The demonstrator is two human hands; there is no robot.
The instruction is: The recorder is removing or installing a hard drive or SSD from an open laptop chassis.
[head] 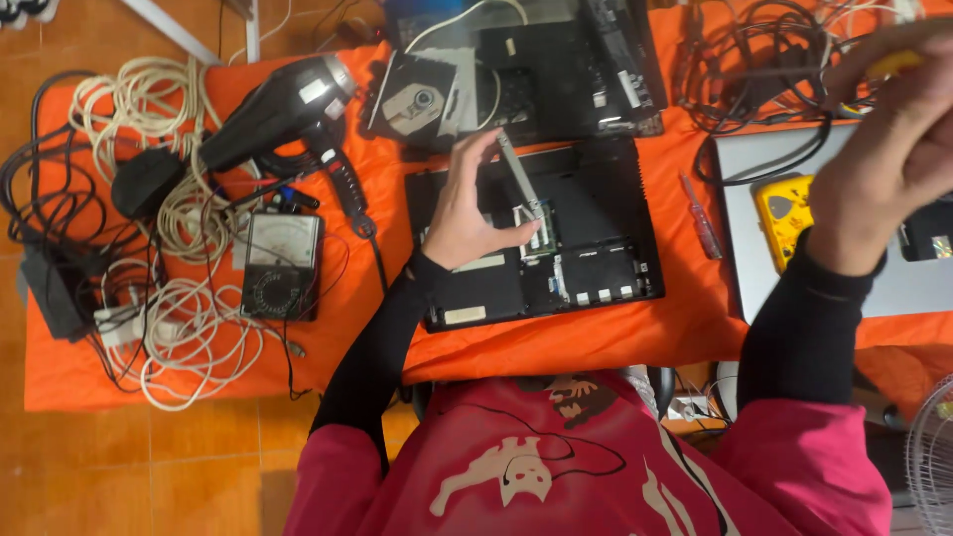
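Fingers of the left hand (475, 208) pinch the lower end of a thin grey metal strip (520, 179) over the opened laptop base (596, 199), its long axis running toward eleven o'clock, while the raised right hand (893, 149), well apart at three o'clock, curls around a yellow-handled tool (891, 64).

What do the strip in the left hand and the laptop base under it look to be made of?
The strip, pinched by the left hand, looks like thin bare metal: grey, flat, with a dull sheen. The laptop base looks like matte black moulded plastic, with no glare; pale parts show in its open bay. The orange cover beneath looks like cloth, though that is less certain.
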